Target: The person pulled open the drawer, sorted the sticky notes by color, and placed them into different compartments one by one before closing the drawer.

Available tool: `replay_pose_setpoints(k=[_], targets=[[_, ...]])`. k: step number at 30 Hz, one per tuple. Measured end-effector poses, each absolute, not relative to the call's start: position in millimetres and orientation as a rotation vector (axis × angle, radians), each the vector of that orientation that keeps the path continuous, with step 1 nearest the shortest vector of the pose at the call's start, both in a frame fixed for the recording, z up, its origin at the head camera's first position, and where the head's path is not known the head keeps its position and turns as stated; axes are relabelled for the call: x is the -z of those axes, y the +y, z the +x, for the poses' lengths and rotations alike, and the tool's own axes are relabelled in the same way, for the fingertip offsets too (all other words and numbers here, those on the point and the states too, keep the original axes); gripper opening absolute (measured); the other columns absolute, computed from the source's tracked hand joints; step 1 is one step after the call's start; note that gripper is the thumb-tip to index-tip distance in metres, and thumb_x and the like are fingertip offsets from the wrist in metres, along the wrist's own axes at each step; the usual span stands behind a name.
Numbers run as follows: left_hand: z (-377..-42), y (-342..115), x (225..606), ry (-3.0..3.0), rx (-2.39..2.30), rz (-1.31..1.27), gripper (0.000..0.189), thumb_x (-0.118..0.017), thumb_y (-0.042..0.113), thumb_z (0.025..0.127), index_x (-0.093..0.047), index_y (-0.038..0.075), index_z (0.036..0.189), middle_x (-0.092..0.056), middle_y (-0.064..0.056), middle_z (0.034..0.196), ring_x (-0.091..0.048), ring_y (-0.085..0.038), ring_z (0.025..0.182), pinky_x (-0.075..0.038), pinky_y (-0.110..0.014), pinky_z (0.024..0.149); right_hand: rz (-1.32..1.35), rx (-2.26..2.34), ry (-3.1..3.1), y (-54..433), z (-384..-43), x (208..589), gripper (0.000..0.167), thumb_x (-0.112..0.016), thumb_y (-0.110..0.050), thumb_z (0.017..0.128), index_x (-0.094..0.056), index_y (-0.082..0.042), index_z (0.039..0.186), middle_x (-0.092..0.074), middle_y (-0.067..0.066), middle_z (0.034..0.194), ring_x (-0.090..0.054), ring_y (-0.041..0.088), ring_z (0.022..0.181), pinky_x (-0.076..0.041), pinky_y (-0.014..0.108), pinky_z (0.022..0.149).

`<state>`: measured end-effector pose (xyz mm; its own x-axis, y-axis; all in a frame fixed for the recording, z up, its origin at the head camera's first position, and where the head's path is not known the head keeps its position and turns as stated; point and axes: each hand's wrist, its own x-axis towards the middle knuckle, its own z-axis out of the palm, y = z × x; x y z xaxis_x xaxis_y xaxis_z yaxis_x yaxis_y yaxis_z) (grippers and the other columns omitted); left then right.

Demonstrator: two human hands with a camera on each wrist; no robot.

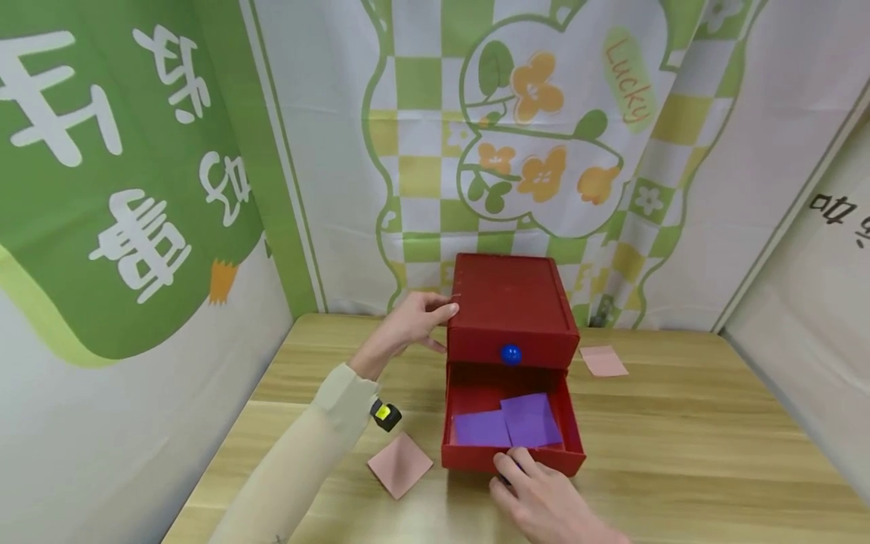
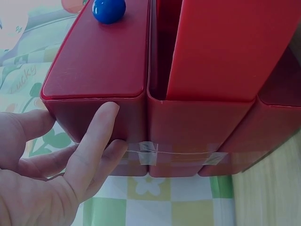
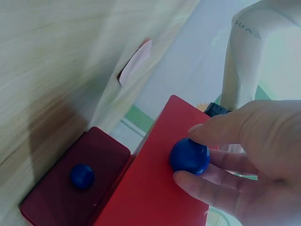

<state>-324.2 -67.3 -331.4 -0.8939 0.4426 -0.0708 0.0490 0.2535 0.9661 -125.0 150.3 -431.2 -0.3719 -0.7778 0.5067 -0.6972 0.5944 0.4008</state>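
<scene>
A wooden table [image 1: 680, 431] before a patterned curtain [image 1: 418, 83] bears a red cabinet [image 1: 510, 291]; only the left wrist view shows tape [image 2: 148, 159] on the cabinet's side, where the left hand [image 1: 414, 321] rests, fingers loosely extended. The drawer [image 1: 571, 427] juts forward from the cabinet, front panel [image 1: 469, 458] long crosswise, the right hand [image 1: 540, 495] pinching its blue knob [image 3: 189, 156]
</scene>
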Motion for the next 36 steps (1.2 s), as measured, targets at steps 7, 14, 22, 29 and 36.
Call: replay_pose_setpoints(k=[7, 14, 22, 29, 36], targets=[[-324, -68, 333, 2.192, -1.688, 0.445, 0.042, -0.056, 0.022, 0.101, -0.054, -0.002, 0.135, -0.056, -0.020, 0.129, -0.055, -0.031, 0.121, -0.063, -0.050, 0.073, 1.168, 0.193, -2.153, 153, -123, 433, 0.056, -0.022, -0.044, 0.106, -0.063, -0.014, 0.084, -0.057, 0.003, 0.097, -0.046, 0.018, 0.087, -0.047, 0.016, 0.058], [-324, -68, 332, 2.194, -1.690, 0.450, 0.042, -0.056, 0.021, 0.101, -0.054, -0.002, 0.136, -0.057, -0.020, 0.129, -0.056, -0.031, 0.121, -0.063, -0.050, 0.073, 1.164, 0.181, -2.145, 152, -123, 434, 0.056, -0.025, -0.046, 0.105, -0.064, -0.013, 0.084, -0.058, 0.003, 0.097, -0.047, 0.018, 0.086, -0.048, 0.016, 0.058], [-323, -68, 332, 2.187, -1.704, 0.456, 0.042, -0.056, 0.020, 0.101, -0.054, -0.003, 0.136, -0.057, -0.020, 0.128, -0.056, -0.031, 0.120, -0.062, -0.052, 0.074, 1.150, 0.176, -2.123, 151, -125, 433, 0.054, -0.018, -0.023, 0.107, -0.064, -0.012, 0.082, -0.057, 0.004, 0.094, -0.047, 0.019, 0.084, -0.048, 0.017, 0.057], [-322, -68, 331, 2.187, -1.701, 0.443, 0.040, -0.056, 0.019, 0.101, -0.055, -0.002, 0.134, -0.058, -0.020, 0.127, -0.056, -0.031, 0.120, -0.064, -0.046, 0.069, 1.146, 0.207, -2.128, 152, -129, 430, 0.054, -0.014, -0.008, 0.103, -0.064, -0.012, 0.083, -0.055, 0.005, 0.095, -0.047, 0.020, 0.085, -0.048, 0.018, 0.054], [-321, -68, 333, 2.196, -1.710, 0.449, 0.040, -0.056, 0.020, 0.101, -0.055, -0.002, 0.134, -0.059, -0.020, 0.127, -0.056, -0.031, 0.120, -0.065, -0.043, 0.067, 1.142, 0.195, -2.117, 147, -136, 428, 0.055, -0.014, -0.002, 0.103, -0.064, -0.010, 0.081, -0.054, 0.006, 0.093, -0.048, 0.021, 0.084, -0.047, 0.019, 0.052]])
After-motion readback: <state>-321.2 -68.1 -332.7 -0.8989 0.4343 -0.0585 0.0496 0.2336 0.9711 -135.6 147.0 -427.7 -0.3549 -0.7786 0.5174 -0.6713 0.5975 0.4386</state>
